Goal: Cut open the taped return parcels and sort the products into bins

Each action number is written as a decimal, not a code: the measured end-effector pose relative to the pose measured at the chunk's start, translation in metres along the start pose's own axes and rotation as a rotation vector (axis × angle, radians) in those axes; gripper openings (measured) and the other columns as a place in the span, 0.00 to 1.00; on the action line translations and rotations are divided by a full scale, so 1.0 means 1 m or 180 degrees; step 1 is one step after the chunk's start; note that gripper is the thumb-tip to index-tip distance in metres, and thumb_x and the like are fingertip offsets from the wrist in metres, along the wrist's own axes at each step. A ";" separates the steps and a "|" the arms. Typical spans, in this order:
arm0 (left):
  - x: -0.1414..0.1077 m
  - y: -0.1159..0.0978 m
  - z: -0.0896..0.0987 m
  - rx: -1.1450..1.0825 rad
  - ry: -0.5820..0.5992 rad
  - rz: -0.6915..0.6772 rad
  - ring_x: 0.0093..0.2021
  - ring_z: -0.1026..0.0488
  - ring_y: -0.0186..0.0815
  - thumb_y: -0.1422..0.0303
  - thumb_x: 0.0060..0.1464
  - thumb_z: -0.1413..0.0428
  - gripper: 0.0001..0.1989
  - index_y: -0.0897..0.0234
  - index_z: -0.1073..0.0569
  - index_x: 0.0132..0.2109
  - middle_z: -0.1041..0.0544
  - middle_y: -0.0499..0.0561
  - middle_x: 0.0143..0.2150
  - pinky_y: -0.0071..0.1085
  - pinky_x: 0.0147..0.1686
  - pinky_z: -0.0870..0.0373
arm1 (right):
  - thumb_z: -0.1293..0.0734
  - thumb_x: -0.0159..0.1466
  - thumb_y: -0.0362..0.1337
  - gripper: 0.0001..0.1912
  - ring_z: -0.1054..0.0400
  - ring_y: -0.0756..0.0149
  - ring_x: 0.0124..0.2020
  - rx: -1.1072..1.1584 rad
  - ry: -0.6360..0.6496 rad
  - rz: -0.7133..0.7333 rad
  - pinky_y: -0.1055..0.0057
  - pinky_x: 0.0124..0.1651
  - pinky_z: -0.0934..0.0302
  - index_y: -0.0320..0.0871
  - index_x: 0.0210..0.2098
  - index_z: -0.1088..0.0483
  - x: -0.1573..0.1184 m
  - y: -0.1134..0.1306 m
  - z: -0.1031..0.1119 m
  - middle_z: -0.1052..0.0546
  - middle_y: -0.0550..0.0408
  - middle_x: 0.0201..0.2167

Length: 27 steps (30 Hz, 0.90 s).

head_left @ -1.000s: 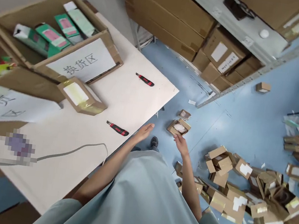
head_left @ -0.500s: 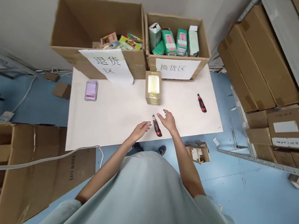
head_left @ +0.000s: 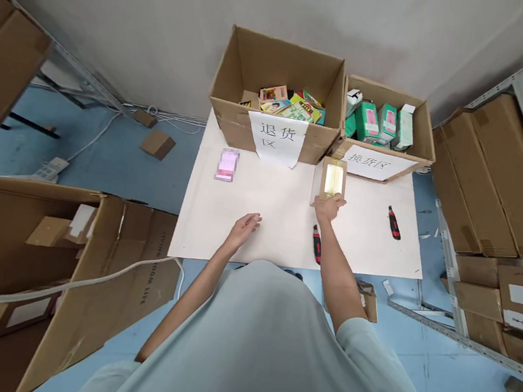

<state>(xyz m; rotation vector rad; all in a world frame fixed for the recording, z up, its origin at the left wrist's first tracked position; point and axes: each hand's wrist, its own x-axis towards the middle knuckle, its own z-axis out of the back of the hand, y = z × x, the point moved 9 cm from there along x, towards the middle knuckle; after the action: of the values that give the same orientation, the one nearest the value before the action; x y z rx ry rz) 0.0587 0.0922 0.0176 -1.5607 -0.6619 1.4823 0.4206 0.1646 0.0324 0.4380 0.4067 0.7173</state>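
Observation:
My right hand point(head_left: 328, 209) is at the near end of a small taped cardboard box point(head_left: 334, 175) with a pale label on top, its fingers and thumb gripping the edges. The box rests on the white table point(head_left: 265, 241), close in front of the right-hand carton. A red and black utility knife point(head_left: 317, 247) lies just left of my right forearm, partly hidden by it. My left hand point(head_left: 243, 229) hovers over the table's front part with loosely curled, parted fingers and nothing in it. Farther right lies a second utility knife point(head_left: 394, 224).
At the back of the table stand a large open carton point(head_left: 232, 125) of booklets and a smaller carton point(head_left: 427, 144) of green boxes, both with paper signs. A blurred-out pink item point(head_left: 228, 164) lies at left. A big open carton point(head_left: 129, 230) and white cable point(head_left: 111, 276) are at lower left.
My right hand has reached forward and taken hold of the small cardboard box. The view has turned left, so the table appears farther right. My left hand stays empty.

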 end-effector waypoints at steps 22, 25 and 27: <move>0.015 0.118 0.055 0.0388 0.0449 0.0184 0.80 0.40 0.64 0.65 0.40 0.24 0.61 0.60 0.37 0.80 0.38 0.69 0.81 0.59 0.74 0.34 | 0.22 0.60 0.52 0.59 0.34 0.41 0.75 0.1251 0.1754 0.0706 0.40 0.71 0.31 0.51 0.82 0.50 -0.176 -0.099 -0.064 0.43 0.36 0.82; 0.013 0.112 0.044 0.0369 0.0526 -0.0005 0.77 0.34 0.61 0.64 0.43 0.28 0.53 0.60 0.33 0.77 0.30 0.65 0.77 0.59 0.73 0.33 | 0.25 0.61 0.54 0.50 0.29 0.45 0.70 0.1539 0.1901 0.0550 0.44 0.69 0.30 0.48 0.77 0.39 -0.184 -0.098 -0.084 0.28 0.38 0.73; 0.012 0.106 0.040 0.0324 0.0494 -0.0145 0.75 0.30 0.58 0.63 0.46 0.32 0.48 0.60 0.30 0.75 0.26 0.63 0.75 0.58 0.73 0.32 | 0.27 0.62 0.54 0.44 0.27 0.47 0.66 0.1651 0.1754 0.0581 0.46 0.70 0.31 0.47 0.74 0.35 -0.188 -0.092 -0.086 0.22 0.41 0.66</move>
<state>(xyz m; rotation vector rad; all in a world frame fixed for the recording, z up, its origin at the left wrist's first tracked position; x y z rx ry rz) 0.0026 0.0600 -0.0760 -1.5541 -0.5208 1.3255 0.2980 -0.0077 -0.0483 0.7734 1.0958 0.9093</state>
